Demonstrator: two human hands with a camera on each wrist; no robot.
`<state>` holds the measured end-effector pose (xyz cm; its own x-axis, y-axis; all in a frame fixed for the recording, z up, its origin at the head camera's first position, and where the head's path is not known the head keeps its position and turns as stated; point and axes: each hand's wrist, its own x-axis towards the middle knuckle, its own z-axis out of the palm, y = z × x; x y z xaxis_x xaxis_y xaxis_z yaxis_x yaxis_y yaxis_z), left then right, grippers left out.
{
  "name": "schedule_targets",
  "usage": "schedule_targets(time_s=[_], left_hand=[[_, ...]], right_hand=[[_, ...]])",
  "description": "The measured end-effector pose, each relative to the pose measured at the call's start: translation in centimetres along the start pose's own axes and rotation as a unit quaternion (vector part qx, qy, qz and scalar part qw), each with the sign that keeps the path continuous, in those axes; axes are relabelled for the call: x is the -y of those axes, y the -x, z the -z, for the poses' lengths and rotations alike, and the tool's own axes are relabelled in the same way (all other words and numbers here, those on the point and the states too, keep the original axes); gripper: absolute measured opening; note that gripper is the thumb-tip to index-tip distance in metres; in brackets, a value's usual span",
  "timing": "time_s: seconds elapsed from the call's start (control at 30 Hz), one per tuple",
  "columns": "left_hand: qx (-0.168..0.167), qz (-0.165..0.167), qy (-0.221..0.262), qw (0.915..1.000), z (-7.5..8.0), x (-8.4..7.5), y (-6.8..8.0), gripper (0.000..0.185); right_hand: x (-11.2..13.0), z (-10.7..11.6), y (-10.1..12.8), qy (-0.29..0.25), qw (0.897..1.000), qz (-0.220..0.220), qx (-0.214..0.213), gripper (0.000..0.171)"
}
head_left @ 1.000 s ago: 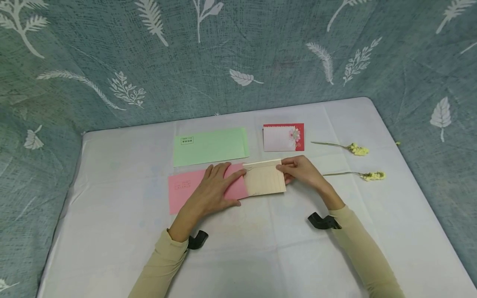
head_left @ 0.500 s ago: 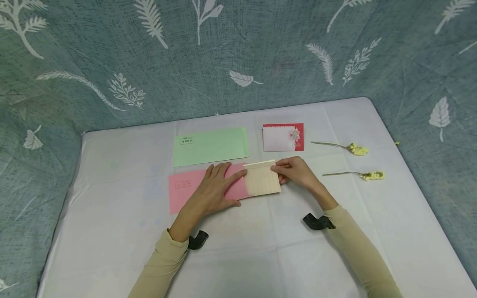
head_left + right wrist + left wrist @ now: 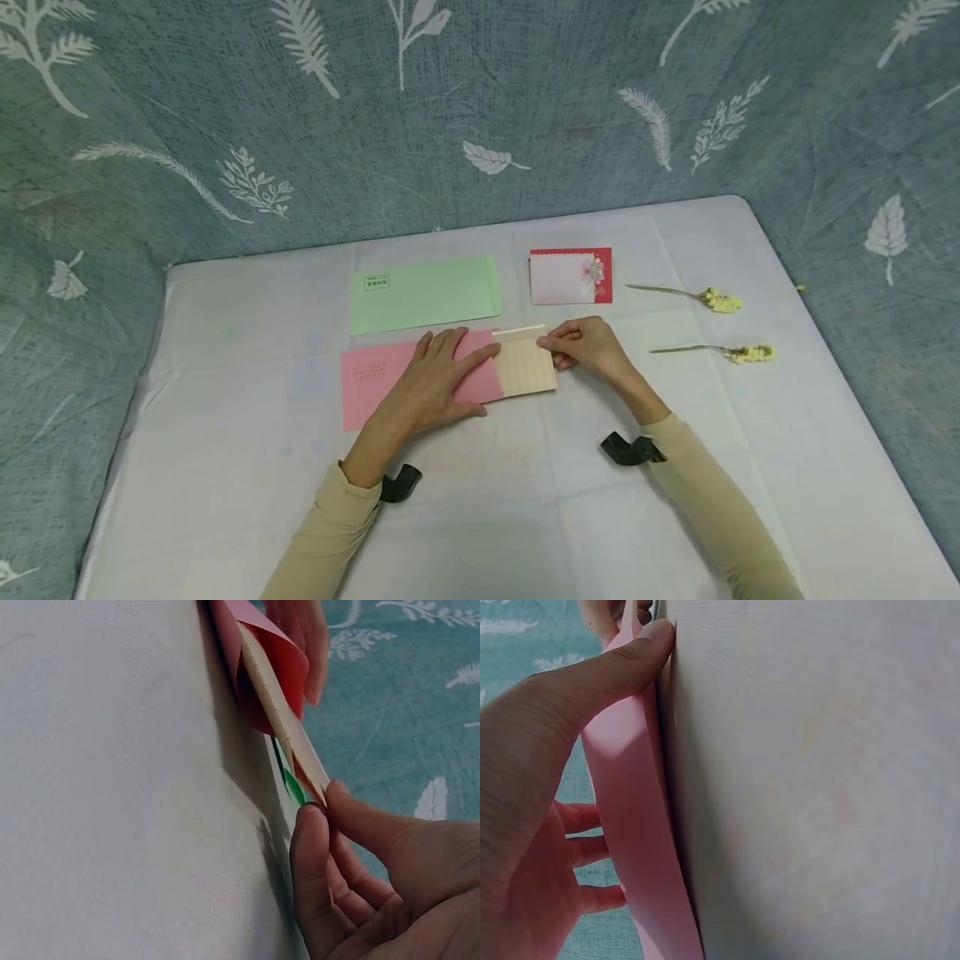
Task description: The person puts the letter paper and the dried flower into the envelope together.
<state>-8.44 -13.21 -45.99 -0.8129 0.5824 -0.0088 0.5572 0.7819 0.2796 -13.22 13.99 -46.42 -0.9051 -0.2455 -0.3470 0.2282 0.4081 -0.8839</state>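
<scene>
**Folded letter half inside a pink envelope, both hands engaged**

While the left hand (image 3: 432, 377) lies flat with straight, spread fingers on the pink envelope (image 3: 390, 385), pressing it to the table, the thumb sits at the envelope's near edge; the left wrist view shows that thumb (image 3: 622, 664) against the pink paper with the other fingers behind it. The right hand (image 3: 587, 347) has its fingers curled, and thumb and forefinger pinch the far right corner of the folded cream letter (image 3: 527, 367); the right wrist view shows this pinch at the paper's edge (image 3: 304, 761).

The letter is a lined, cream sheet folded into layers, its left part tucked into the open right end of the envelope and its right part protruding. The envelope's mouth gapes slightly around it. The envelope is long, lies crosswise before the person, and bears a small printed box near its left end.

Just behind the pink envelope lies a green envelope (image 3: 424, 294), close but apart. To the right of that rests a small red-bordered card with a flower print (image 3: 570, 276). Two dried yellow flower sprigs (image 3: 720, 300) (image 3: 750, 353) lie farther right, well apart from the right hand. The white tablecloth (image 3: 247, 467) extends bare toward the near edge and to the left of the envelopes. A teal leaf-patterned curtain (image 3: 480, 108) rises behind the table's far edge.
</scene>
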Motion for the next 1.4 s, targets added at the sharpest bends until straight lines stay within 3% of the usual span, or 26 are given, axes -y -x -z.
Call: schedule_targets(time_s=[0.6,1.4], left_hand=[[-0.006,0.0,0.001,1.0,-0.4,-0.1,0.0,0.088],[-0.002,0.006,0.005,1.0,-0.6,-0.4,0.1,0.089]], right_hand=[[0.0,-1.4,-0.5,-0.083,0.995,-0.017,0.057,0.029],[0.3,-3.0,-0.5,-0.098,0.991,-0.002,0.09,0.028]])
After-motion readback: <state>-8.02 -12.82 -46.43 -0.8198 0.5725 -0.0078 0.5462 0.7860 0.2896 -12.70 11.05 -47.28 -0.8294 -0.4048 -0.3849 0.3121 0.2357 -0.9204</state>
